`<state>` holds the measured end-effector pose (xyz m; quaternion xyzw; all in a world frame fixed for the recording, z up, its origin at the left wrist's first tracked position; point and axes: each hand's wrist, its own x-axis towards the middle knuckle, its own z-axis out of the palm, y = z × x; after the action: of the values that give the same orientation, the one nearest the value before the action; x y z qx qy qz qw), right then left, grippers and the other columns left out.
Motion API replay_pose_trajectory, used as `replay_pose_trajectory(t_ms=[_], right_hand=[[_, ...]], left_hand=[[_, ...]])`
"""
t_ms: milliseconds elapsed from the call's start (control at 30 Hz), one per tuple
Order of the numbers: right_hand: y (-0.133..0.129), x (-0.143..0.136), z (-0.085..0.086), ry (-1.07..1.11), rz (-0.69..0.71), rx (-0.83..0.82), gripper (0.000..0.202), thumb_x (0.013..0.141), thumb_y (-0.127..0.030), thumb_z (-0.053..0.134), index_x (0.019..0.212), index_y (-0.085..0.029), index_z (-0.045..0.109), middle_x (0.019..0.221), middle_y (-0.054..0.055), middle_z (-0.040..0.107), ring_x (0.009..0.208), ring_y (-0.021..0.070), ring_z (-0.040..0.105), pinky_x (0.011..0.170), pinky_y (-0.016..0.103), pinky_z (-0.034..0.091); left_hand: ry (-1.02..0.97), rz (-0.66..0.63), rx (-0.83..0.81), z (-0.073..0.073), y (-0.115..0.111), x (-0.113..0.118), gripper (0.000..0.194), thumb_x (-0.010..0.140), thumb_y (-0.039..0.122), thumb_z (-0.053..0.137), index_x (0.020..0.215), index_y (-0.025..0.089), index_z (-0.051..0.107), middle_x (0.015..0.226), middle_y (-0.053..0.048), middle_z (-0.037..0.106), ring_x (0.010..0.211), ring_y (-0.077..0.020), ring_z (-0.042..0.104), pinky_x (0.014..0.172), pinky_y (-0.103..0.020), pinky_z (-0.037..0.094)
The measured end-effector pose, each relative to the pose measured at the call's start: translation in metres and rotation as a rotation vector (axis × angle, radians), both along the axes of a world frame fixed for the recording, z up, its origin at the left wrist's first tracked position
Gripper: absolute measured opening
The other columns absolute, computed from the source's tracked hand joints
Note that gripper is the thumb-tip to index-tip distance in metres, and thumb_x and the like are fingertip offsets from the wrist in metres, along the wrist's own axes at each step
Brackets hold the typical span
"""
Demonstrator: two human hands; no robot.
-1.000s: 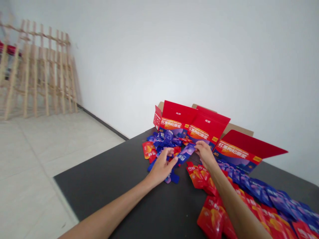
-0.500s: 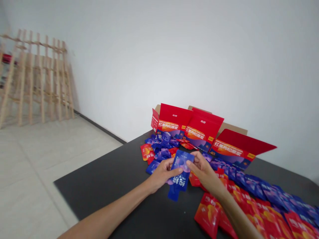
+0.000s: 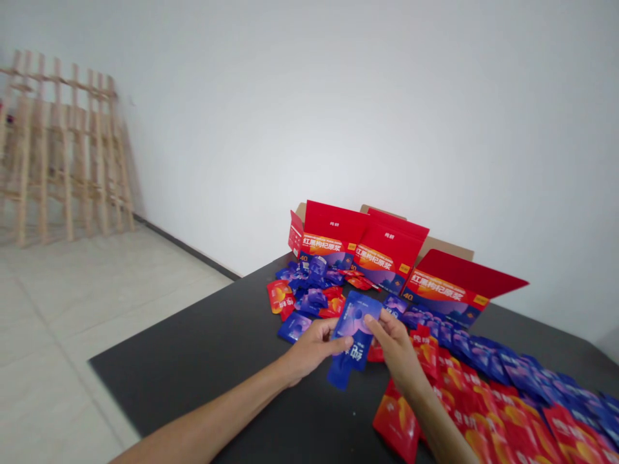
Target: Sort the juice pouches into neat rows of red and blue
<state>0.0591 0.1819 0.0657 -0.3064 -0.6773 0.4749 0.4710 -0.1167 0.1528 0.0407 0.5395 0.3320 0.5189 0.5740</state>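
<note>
Blue pouches (image 3: 356, 325) with purple print and white characters are held over the black table, at least two overlapping, with one jutting out below the front one. My left hand (image 3: 312, 351) grips their left side, its thumb lying across the front. At the right edge, my right hand (image 3: 397, 345) pinches them between thumb and fingers. Behind the hands lies a loose pile of blue pouches (image 3: 309, 277) mixed with red ones (image 3: 280, 296). Under and beside my right forearm, red pouches (image 3: 399, 415) lie overlapped.
Three open red-and-blue cartons, a left one (image 3: 329, 238), a middle one (image 3: 384, 251) and a right one (image 3: 445, 283), stand along the back near the white wall. A row of blue pouches (image 3: 512, 367) runs rightward. Wooden racks (image 3: 68, 154) lean at far left.
The view has shifted slightly, moving the scene a little left. Both hands keep hold of the blue pouches; the front pouch has tilted and slid a little against the one behind.
</note>
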Motion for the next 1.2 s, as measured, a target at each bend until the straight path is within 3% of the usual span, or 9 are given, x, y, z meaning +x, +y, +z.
replay_pose_trajectory(t_ms=[100,200,400,600,700,833,933,1067,1200], right_hand=[[0.002,0.015,0.006,-0.138,0.117,-0.063,0.038,0.082,-0.043,0.065,0.055,-0.019,0.056,0.046,-0.005,0.048,0.048,0.0090,0.040,0.054,0.024,0.033],[0.001,0.023,0.006,-0.230,0.215,-0.167,0.035,0.078,-0.042,0.070,0.056,-0.017,0.060,0.048,-0.003,0.054,0.049,0.0095,0.046,0.056,0.024,0.036],[-0.001,0.020,0.001,-0.119,0.154,-0.367,0.038,0.081,-0.055,0.064,0.077,-0.017,0.063,0.063,-0.002,0.059,0.056,0.0119,0.054,0.059,0.026,0.045],[0.007,0.019,-0.004,0.056,-0.045,-0.237,0.040,0.078,-0.053,0.069,0.068,-0.019,0.051,0.064,-0.004,0.051,0.057,0.0095,0.048,0.057,0.022,0.042],[0.011,0.025,-0.003,0.078,-0.052,-0.203,0.039,0.080,-0.051,0.068,0.066,-0.020,0.049,0.063,-0.005,0.049,0.055,0.0086,0.045,0.056,0.022,0.040],[0.014,0.036,0.003,-0.161,0.240,-0.252,0.034,0.078,-0.046,0.072,0.066,-0.017,0.058,0.064,-0.003,0.057,0.058,0.0093,0.050,0.060,0.022,0.041],[0.011,0.034,0.001,-0.302,0.494,-0.338,0.029,0.073,-0.042,0.077,0.079,-0.016,0.065,0.072,-0.001,0.064,0.064,0.0106,0.056,0.064,0.023,0.043],[0.002,0.017,-0.013,-0.295,0.501,-0.341,0.034,0.079,-0.049,0.070,0.081,-0.015,0.068,0.071,-0.001,0.066,0.060,0.0094,0.055,0.062,0.022,0.043],[-0.002,0.010,-0.014,-0.248,0.569,-0.390,0.031,0.074,-0.045,0.074,0.082,-0.016,0.070,0.075,-0.002,0.067,0.062,0.0096,0.057,0.068,0.024,0.046]], left_hand=[[0.006,0.152,0.006,0.003,0.007,-0.009,0.034,0.077,0.047,0.075,0.077,0.015,0.062,0.065,0.004,0.056,0.056,-0.0098,0.049,0.053,-0.019,0.038],[0.023,0.187,0.022,0.005,0.010,-0.016,0.040,0.075,0.048,0.076,0.066,0.016,0.053,0.059,0.006,0.049,0.052,-0.0079,0.044,0.047,-0.017,0.032],[0.157,0.092,0.081,0.002,0.010,-0.015,0.045,0.070,0.046,0.080,0.059,0.016,0.049,0.052,0.008,0.039,0.049,-0.0062,0.035,0.046,-0.017,0.026],[0.216,0.045,-0.028,0.003,0.010,-0.017,0.037,0.074,0.050,0.075,0.078,0.016,0.060,0.062,0.004,0.058,0.053,-0.0100,0.051,0.048,-0.019,0.036],[0.231,0.079,-0.012,0.007,0.011,-0.020,0.033,0.077,0.046,0.073,0.079,0.016,0.059,0.059,0.004,0.059,0.053,-0.0104,0.052,0.051,-0.020,0.039],[0.188,0.184,0.042,0.010,0.013,-0.024,0.035,0.079,0.044,0.072,0.070,0.017,0.052,0.055,0.008,0.048,0.050,-0.0073,0.043,0.048,-0.018,0.032],[0.261,0.099,0.054,0.010,0.012,-0.024,0.039,0.079,0.046,0.071,0.066,0.017,0.049,0.057,0.008,0.044,0.051,-0.0075,0.039,0.048,-0.018,0.028],[0.435,-0.088,0.125,0.010,0.009,-0.019,0.042,0.080,0.049,0.068,0.062,0.017,0.047,0.058,0.007,0.040,0.054,-0.0087,0.034,0.050,-0.020,0.026],[0.475,-0.086,0.174,0.011,0.007,-0.016,0.043,0.081,0.050,0.065,0.060,0.017,0.046,0.059,0.007,0.038,0.056,-0.0096,0.032,0.052,-0.022,0.025]])
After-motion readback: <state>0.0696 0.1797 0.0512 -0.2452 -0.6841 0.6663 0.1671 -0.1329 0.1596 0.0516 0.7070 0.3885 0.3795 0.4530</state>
